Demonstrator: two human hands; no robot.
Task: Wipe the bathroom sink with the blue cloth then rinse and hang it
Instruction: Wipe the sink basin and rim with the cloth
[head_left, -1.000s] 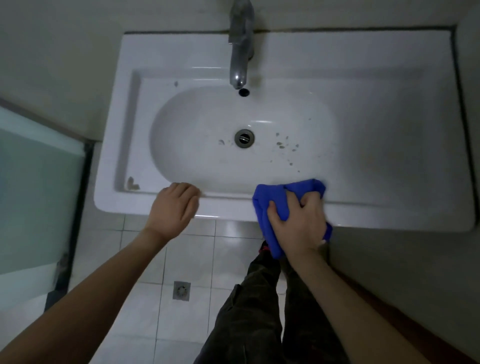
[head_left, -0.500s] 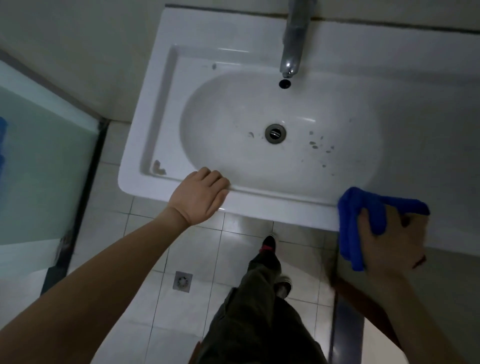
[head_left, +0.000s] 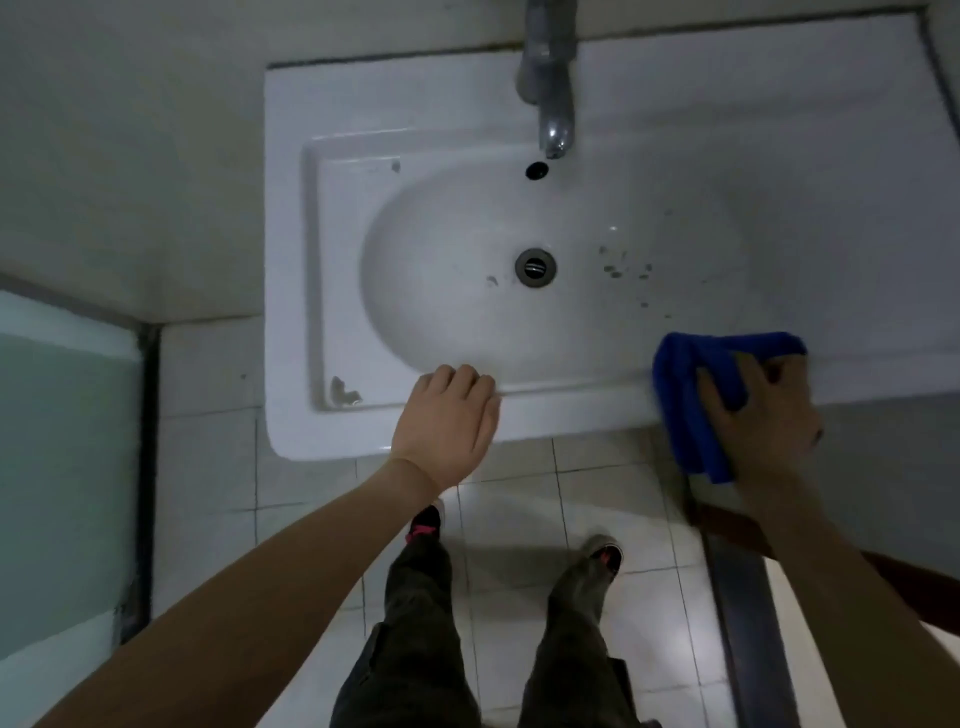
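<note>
Right hand (head_left: 763, 421) is clamped on the blue cloth (head_left: 691, 395), pressing it onto the sink (head_left: 288, 218) front rim, right side. Left hand (head_left: 447, 421) just rests on the rim, fingers loose, holding nothing. Dark specks (head_left: 621, 267) dot the basin, so the wiping looks barely started; rinsing and hanging are left.

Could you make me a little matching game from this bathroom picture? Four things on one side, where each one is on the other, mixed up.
Things:
1. blue cloth
2. left hand
3. faucet
4. drain

Places:
A. in the middle of the sink
B. over the sink's back edge
C. under the right hand, on the sink's front rim
D. bare, resting on the front rim, left of the cloth

Pairs: 1-C, 2-D, 3-B, 4-A
</note>
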